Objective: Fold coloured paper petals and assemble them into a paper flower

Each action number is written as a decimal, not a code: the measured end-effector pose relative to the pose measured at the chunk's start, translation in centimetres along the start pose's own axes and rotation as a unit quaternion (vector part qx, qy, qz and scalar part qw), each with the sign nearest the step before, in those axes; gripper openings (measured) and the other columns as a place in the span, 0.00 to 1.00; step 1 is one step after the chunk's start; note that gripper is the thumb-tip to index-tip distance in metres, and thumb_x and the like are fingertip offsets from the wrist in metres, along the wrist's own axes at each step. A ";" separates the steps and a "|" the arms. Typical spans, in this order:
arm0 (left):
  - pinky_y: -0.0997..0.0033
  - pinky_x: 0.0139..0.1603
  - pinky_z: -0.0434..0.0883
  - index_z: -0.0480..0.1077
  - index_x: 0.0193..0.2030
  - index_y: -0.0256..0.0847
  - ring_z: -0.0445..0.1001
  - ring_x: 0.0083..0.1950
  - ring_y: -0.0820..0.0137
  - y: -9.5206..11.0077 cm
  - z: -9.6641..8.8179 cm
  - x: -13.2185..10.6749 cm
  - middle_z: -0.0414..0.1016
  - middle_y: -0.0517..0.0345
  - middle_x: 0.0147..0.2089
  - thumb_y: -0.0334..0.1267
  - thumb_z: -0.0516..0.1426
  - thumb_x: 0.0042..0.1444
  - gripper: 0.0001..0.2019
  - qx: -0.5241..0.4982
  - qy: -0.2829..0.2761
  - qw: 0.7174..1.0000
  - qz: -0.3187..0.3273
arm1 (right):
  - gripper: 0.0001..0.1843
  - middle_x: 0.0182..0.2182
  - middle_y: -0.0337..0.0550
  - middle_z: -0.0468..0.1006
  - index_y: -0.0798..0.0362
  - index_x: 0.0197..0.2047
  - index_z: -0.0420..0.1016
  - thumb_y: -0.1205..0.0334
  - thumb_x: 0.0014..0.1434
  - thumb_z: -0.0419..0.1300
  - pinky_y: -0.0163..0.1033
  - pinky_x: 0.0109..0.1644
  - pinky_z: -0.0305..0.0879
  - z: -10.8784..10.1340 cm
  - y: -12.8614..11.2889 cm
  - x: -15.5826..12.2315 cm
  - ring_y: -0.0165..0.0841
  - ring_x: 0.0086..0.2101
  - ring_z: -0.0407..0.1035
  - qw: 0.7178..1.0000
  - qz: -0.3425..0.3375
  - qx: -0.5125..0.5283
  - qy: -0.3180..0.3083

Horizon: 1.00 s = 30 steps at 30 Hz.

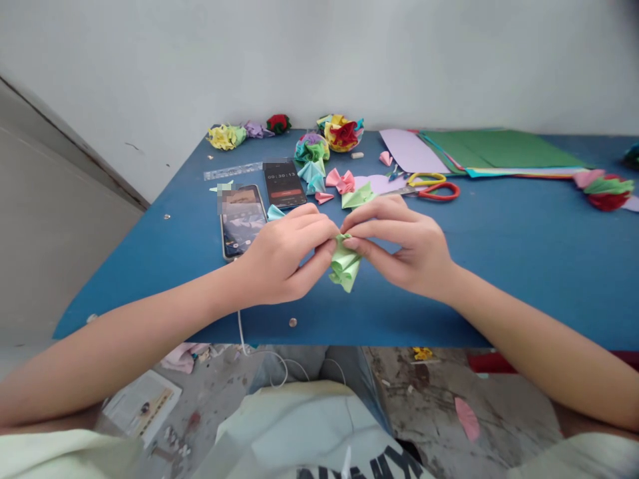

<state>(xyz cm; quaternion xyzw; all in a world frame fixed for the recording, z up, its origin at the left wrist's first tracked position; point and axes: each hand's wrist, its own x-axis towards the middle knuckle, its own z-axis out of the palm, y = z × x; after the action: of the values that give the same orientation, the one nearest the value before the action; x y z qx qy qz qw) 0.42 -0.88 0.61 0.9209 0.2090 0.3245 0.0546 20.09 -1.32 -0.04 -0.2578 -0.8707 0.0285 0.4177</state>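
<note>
A pleated piece of light green paper [345, 265] is held above the blue table, its folds fanning downward. My left hand [292, 253] pinches its upper left edge between thumb and fingers. From the other side, my right hand [404, 246] grips the top of the same paper with thumb and forefinger. Just beyond my fingers lie another folded light green piece [358, 195], a pink folded piece [341, 180] and a light blue one [313, 175]. Part of a blue folded scrap [274, 212] shows behind my left hand.
Two phones, one showing a timer [283, 185] and one with a cable [243, 223], lie left. Scissors [433, 186] rest behind my right hand. Paper flowers [344, 134], a clear ruler [232, 171] and stacked coloured sheets [499, 148] occupy the back of the table [524, 246].
</note>
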 end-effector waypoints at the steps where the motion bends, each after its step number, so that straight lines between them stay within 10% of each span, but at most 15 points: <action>1: 0.69 0.37 0.65 0.64 0.33 0.37 0.62 0.33 0.70 0.0 0.1 0.0 0.68 0.54 0.30 0.30 0.47 0.57 0.07 0.006 0.004 1.000 0.000 | 0.05 0.33 0.41 0.76 0.51 0.31 0.71 0.65 0.58 0.55 0.43 0.42 0.61 0.0 0.0 0.0 0.31 0.34 0.69 1.000 -0.003 -0.004 -0.002; 30: 0.73 0.34 0.66 0.64 0.25 0.37 0.62 0.29 0.73 0.0 0.7 0.0 0.66 0.58 0.23 0.32 0.50 0.57 0.10 0.079 0.064 0.995 -0.001 | 0.08 0.42 0.42 0.75 0.49 0.40 0.69 0.68 0.58 0.54 0.48 0.48 0.58 0.0 0.0 -0.6 0.33 0.39 0.69 0.992 -0.056 -0.105 -0.033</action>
<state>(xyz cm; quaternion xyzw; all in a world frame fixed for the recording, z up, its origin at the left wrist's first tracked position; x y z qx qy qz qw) 0.79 -0.85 0.06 0.8996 0.2376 0.3652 -0.0311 20.42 -1.56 -0.48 -0.2503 -0.8954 -0.0781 0.3599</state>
